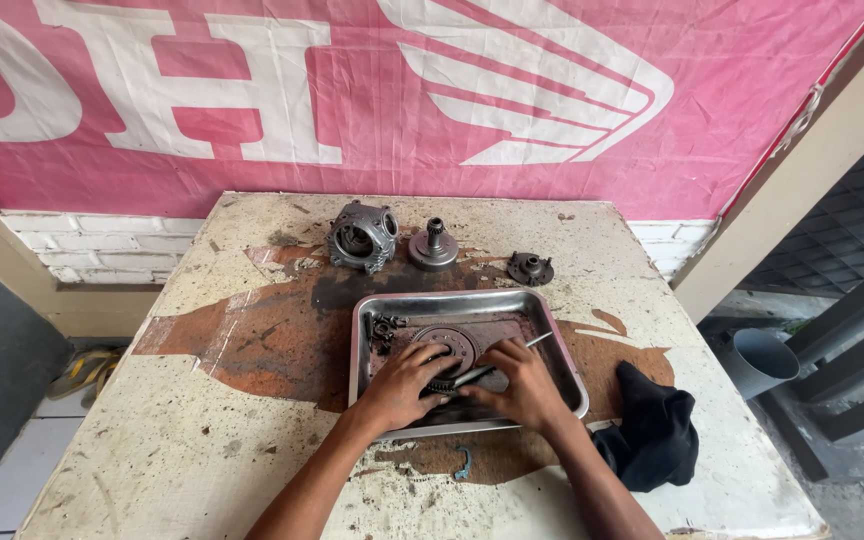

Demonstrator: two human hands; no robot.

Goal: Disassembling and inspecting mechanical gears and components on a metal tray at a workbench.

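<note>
Lying flat in a shallow metal tray (367, 340), a round toothed gear disc (449, 345) sits near the tray's middle, its face turned up and partly covered by both hands. The left hand (402, 385) rests palm-down over the disc's near-left edge, fingers curled down onto it. The right hand (524, 383) is closed around a slim metal rod (512, 356) — a tool whose long axis runs from lower left, at the disc's near edge, up to the right, its free end pointing toward the tray's far right corner. Whether the rod's tip touches the disc cannot be told, since the fingers hide that spot.

Both forearms come in from the near edge of the table (202, 440) and converge over the tray, wrists low, knuckles up. A few small dark parts (384, 328) lie in the tray's far left corner.

Beyond the tray, along the far side of the stained, worn tabletop, stand a grey engine housing (362, 236), a round part with an upright splined shaft (434, 246) just beside it, and a smaller round plate (530, 268) further right. A black rag (655, 432) lies just right of the tray — near the right forearm. A small bluish hook-shaped piece (464, 463) lies on the table between the arms. A pink and white banner (352, 90) hangs behind.
</note>
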